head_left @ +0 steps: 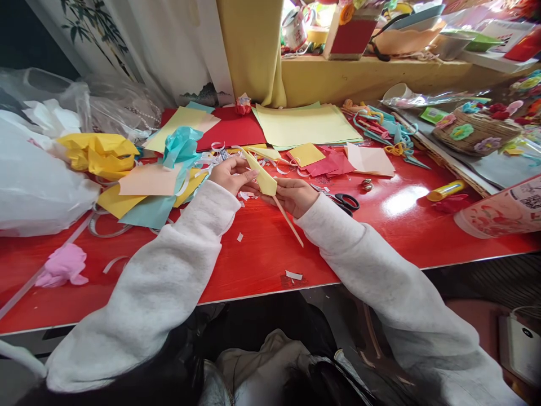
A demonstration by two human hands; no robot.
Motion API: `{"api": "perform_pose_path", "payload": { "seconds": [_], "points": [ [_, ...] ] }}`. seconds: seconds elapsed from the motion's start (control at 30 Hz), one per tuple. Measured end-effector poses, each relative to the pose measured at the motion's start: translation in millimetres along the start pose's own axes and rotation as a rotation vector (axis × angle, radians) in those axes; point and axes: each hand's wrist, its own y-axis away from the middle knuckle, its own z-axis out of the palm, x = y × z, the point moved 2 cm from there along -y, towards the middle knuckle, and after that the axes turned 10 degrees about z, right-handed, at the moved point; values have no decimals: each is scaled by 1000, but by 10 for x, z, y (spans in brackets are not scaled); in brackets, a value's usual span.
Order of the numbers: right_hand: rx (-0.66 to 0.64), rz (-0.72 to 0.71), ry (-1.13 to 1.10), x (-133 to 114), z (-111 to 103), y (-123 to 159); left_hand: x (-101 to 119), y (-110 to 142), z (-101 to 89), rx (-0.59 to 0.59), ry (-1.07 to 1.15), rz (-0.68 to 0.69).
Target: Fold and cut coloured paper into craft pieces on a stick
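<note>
Between my two hands, above the middle of the red table, is a folded piece of pale yellow paper (264,179). My left hand (234,175) pinches it from the left side. Fingers of my right hand (295,195) grip its lower right end. A thin wooden stick (289,221) slants down from that end toward the table's front; whether it is fixed to the paper I cannot tell. Black-handled scissors (344,202) lie just right of my right wrist. White paper scraps (245,195) are scattered under and around my hands.
Stacked yellow sheets (308,123) lie at the back. Coloured paper squares (147,180) and a white plastic bag (38,175) crowd the left. At right are a pink cup (502,208), a glue stick (446,190) and a woven basket (477,135) with crocheted flowers.
</note>
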Motion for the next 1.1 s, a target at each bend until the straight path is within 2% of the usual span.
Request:
{"api": "perform_pose_path", "payload": {
  "seconds": [0.8, 1.0, 1.1],
  "points": [
    [-46, 2, 27, 18, -12, -11, -32, -10, 6, 19, -101, 49],
    [28, 19, 7, -22, 30, 25, -61, -39, -22, 35, -190, 98],
    [52, 73, 11, -33, 37, 15, -91, -68, -41, 41, -221, 125]
  ]
}}
